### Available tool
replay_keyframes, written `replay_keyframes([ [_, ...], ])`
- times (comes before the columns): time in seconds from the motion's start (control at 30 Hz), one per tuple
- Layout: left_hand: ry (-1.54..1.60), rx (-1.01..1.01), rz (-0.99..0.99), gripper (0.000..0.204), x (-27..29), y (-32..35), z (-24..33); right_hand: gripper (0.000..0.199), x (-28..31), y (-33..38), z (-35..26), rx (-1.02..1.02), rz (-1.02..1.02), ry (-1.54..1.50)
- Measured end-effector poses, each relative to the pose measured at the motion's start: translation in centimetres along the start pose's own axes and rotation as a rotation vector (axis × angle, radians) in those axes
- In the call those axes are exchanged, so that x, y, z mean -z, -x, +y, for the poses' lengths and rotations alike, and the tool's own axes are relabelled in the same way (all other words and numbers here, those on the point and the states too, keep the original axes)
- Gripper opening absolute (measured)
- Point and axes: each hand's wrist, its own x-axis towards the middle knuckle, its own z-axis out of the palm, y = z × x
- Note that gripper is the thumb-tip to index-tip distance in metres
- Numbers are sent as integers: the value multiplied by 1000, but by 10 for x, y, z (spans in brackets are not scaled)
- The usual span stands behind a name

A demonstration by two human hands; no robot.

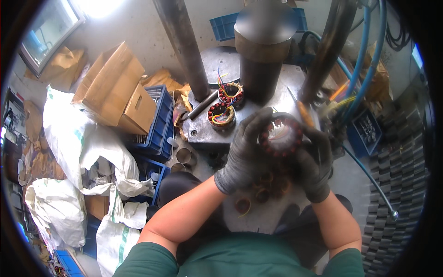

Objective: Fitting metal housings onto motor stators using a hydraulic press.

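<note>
Between my two gloved hands is a round motor stator with dark red windings, held up in front of the press bed. My left hand grips its left side, and my right hand is wrapped round its right side. Pale wires or leads show inside the ring, blurred. Two more wound stators with coloured wires stand on the bed, left of the thick press ram. A short metal bar lies beside them. Behind my right hand is a screwdriver with an orange handle.
Several wound rings lie on the floor below my hands. Metal sleeves stand left of my knee. At left are blue crates, a cardboard box and white sacks. Blue hoses and a ball-ended lever are at right.
</note>
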Motion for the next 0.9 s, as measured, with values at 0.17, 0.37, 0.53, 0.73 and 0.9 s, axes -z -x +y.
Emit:
replay_keyframes([
  [0.17, 131, 46, -44, 104, -3, 8, -6, 57, -2, 0, -1, 14, -30, -58],
  [0.37, 201, 41, -117, 105, -1, 3, -3, 49, -3, 1, 0, 42, 39, 192],
  [0.53, 363, 175, -157, 111, 1, -2, 12, 47, -10, -2, -8, -74, 81, 125],
  [0.73, 756, 567, -192, 116, -9, 5, -5, 51, -16, -4, -4, -28, 56, -236],
  [0.9, 165, 146, -46, 108, -3, -7, 18, 48, -10, -2, -4, -54, 63, -27],
])
